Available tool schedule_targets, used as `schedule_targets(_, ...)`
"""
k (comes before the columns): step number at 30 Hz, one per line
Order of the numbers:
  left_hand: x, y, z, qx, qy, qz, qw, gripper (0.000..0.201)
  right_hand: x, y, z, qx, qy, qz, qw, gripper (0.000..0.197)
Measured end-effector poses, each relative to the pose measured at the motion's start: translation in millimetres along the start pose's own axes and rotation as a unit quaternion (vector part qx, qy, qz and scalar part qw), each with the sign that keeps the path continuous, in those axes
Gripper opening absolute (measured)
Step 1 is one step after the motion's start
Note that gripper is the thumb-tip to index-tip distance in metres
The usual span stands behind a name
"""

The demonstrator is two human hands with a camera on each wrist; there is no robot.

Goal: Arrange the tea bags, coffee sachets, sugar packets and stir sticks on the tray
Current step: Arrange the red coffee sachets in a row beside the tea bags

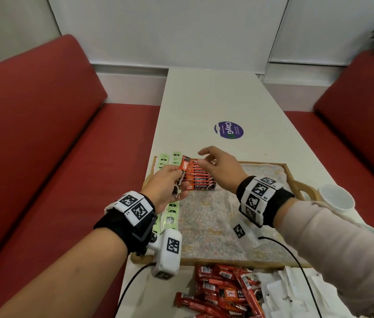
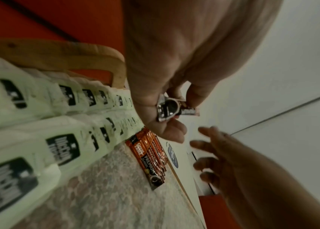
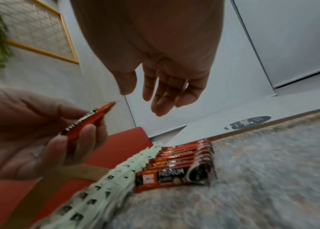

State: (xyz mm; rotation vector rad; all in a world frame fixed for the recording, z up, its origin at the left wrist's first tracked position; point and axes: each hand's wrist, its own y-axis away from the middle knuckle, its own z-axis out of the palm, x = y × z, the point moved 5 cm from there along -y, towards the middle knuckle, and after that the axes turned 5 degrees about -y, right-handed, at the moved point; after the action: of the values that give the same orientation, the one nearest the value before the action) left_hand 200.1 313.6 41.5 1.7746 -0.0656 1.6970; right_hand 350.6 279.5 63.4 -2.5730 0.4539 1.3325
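Red coffee sachet is pinched in the left hand — fingers and thumb curled round it, held above the left part of the tray. In the left wrist view its dark end sticks out between the fingertips. Right hand holds nothing: fingers loose and spread, hovering just right of the held sachet, above the far end of the sachet row.

That row lies flat on the tray's patterned liner, sachets side by side and overlapping, touching the green tea bags — those run along the tray's left edge in two columns, seen clearest in the left wrist view.

Off the tray, on the white table at the near edge: a loose heap of red sachets, with white sugar packets just right of it. White cup stands beside the tray's right handle.
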Motion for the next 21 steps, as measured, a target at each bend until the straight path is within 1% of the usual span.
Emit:
schedule_targets(3, 1, 4, 5, -0.014, -0.065, 0.026, 0.997, 0.015, -10, 6, 5, -0.044, -0.045, -0.011, 0.998, 0.030)
schedule_targets(4, 1, 6, 7, -0.017, -0.082, 0.034, 0.996, 0.015, -11, 7, 7, -0.052, -0.053, -0.010, 0.997, 0.027)
schedule_targets(6, 3, 11, 9, -0.010, -0.117, 0.054, 0.992, 0.015, -12, 10, 7, -0.043, -0.068, -0.012, 0.997, 0.019)
schedule_targets(7, 5, 14, 9, 0.002, -0.150, 0.073, 0.986, 0.015, -12, 11, 5, -0.032, -0.073, -0.013, 0.997, 0.018)
schedule_targets(9, 10, 18, 10, 0.019, -0.229, 0.117, 0.966, 0.018, -13, 14, 1, -0.021, -0.084, -0.014, 0.996, 0.023)
schedule_targets(11, 14, 22, 13, 0.010, -0.288, 0.147, 0.946, 0.022, -14, 17, 0, -0.024, -0.104, -0.012, 0.994, 0.027)
schedule_targets(13, 16, 25, 16, 0.008, -0.328, 0.159, 0.931, 0.024, -16, 19, -1, -0.025, -0.116, -0.012, 0.993, 0.028)
schedule_targets(14, 16, 26, 17, 0.012, -0.329, 0.159, 0.931, 0.024, -17, 21, -2, -0.022, -0.113, -0.012, 0.993, 0.025)
schedule_targets(16, 16, 28, 18, 0.019, -0.287, 0.155, 0.945, 0.022, -16, 25, -3, -0.021, -0.092, -0.006, 0.995, 0.015)
schedule_targets(19, 14, 27, 20, 0.011, -0.188, 0.145, 0.971, 0.020, -9, 31, 0, -0.065, -0.058, 0.020, 0.996, 0.013)
schedule_targets(21, 14, 26, 20, 0.003, -0.148, 0.144, 0.978, 0.014, -3, 31, 1, -0.085, -0.020, 0.026, 0.996, 0.011)
